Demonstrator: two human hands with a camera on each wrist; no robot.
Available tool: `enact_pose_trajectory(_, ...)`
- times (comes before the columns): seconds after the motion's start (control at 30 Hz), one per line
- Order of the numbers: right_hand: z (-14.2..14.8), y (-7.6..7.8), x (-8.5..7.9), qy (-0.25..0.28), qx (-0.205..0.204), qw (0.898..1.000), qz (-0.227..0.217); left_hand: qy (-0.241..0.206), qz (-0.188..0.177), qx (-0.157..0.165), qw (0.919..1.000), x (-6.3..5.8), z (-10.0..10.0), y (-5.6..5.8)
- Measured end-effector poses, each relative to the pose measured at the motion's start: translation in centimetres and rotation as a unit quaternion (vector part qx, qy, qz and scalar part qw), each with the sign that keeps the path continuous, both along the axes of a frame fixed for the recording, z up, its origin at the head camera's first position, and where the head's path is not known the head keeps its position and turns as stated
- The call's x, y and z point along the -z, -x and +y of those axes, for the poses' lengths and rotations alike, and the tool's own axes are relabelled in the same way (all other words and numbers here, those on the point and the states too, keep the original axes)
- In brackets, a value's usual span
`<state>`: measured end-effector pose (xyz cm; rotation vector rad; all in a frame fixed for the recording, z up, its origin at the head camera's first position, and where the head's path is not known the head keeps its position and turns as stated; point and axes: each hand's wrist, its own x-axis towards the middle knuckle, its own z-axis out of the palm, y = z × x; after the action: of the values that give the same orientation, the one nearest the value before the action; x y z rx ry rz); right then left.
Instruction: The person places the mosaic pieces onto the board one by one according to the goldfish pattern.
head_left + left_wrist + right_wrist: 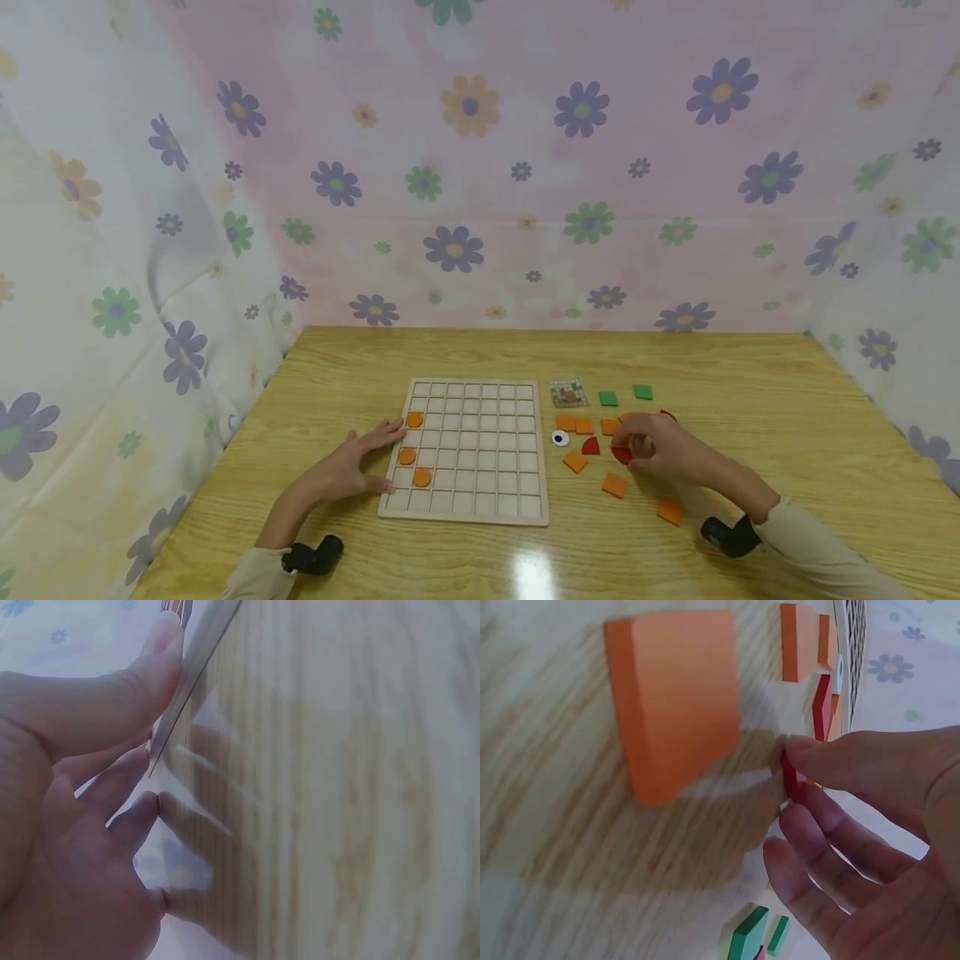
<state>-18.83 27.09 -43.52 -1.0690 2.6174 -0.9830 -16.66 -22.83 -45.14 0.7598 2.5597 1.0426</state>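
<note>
A square wooden grid board [480,450] lies on the table, with three orange round pieces on its left side, one of them an orange disc [422,477]. My left hand [341,471] rests at the board's left edge, fingers spread; in the left wrist view its thumb [157,660] touches the board's side. Among the loose pieces on the right, my right hand [671,450] pinches a red piece [790,778] between thumb and fingertips. The fingers partly cover that piece. Another red piece, a quarter circle [591,447], lies to its left.
Several orange square pieces, such as one orange tile [615,484], lie around the right hand. Beyond them are two green pieces, including a green tile [643,392], and a small patterned card [569,392]. A round eye piece [560,438] sits beside the board.
</note>
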Motion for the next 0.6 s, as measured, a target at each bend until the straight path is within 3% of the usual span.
enact_pose_trajectory(0.2,-0.2,-0.1,0.7,-0.01,0.023,1.0,-0.012,-0.004,-0.006,0.0,1.0,0.1,0.0,-0.1)
enact_pose_trajectory(0.6,-1.1,-0.5,0.1,-0.022,0.026,0.999,-0.006,-0.004,0.007,0.001,1.0,0.2,-0.2,0.0)
